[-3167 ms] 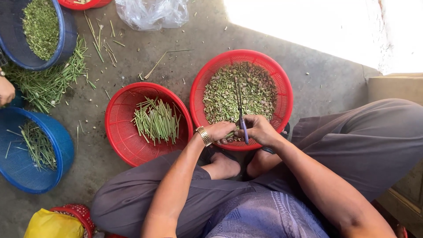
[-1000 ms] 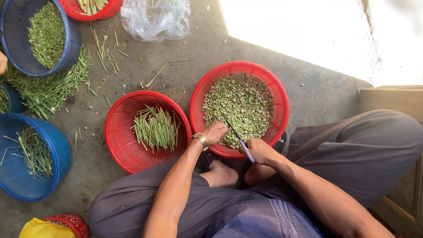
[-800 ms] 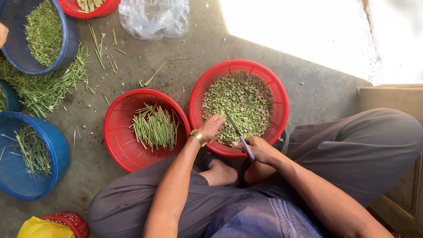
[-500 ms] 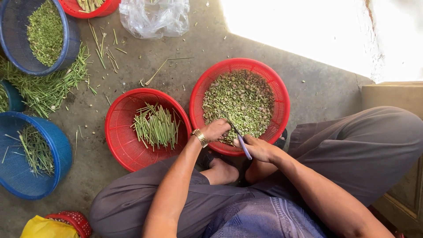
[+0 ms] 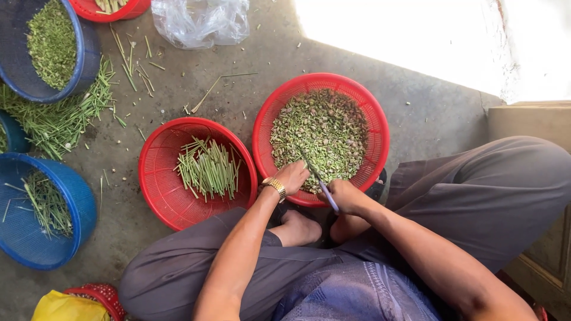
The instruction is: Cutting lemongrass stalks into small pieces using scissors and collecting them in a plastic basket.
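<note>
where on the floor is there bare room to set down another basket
Barest patch: concrete floor beyond the red basket of chopped pieces, toward the sunlit patch. A narrower strip lies between that basket and the plastic bag. Crowded on the left: loose green stalks, blue baskets, and the red basket of cut stalks.

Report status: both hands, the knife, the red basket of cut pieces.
Right hand grips knife. Left hand on chopped greens in red basket. Nothing in the way.

Bare concrete floor [image 5: 250, 89], sunlit corner

Glaring sunlight [image 5: 404, 41] washes the upper right; a pale step [image 5: 526, 122] sits beside it.
</note>
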